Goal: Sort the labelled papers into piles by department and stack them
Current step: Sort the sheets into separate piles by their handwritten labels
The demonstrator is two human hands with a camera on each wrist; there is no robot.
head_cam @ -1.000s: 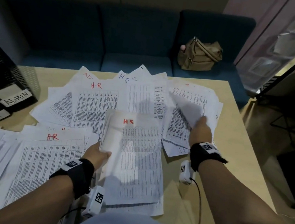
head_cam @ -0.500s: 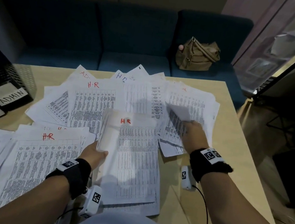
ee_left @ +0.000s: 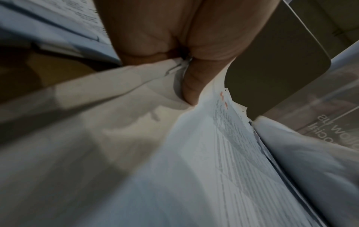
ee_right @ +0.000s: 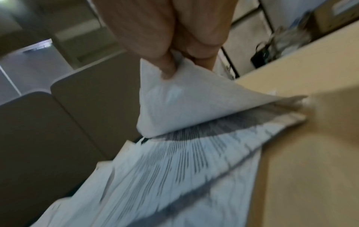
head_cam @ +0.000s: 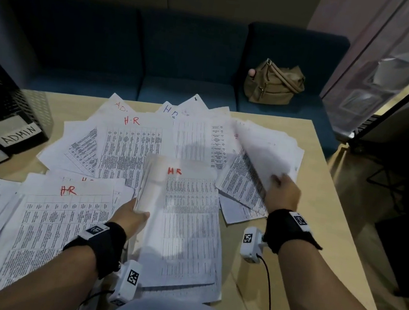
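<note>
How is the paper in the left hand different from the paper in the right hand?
The left hand grips a thick sheaf marked HR in red; the right hand pinches one sheet showing no label. The sheaf faces up; the sheet is peeled up by its corner. Both are white.

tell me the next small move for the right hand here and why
Probably finish peeling the lifted sheet up and turn its top edge into view. The right hand pinches its near corner with the blank back showing, so its department label can't be read yet. The left hand grips the HR bundle, so only the right can check it.
</note>
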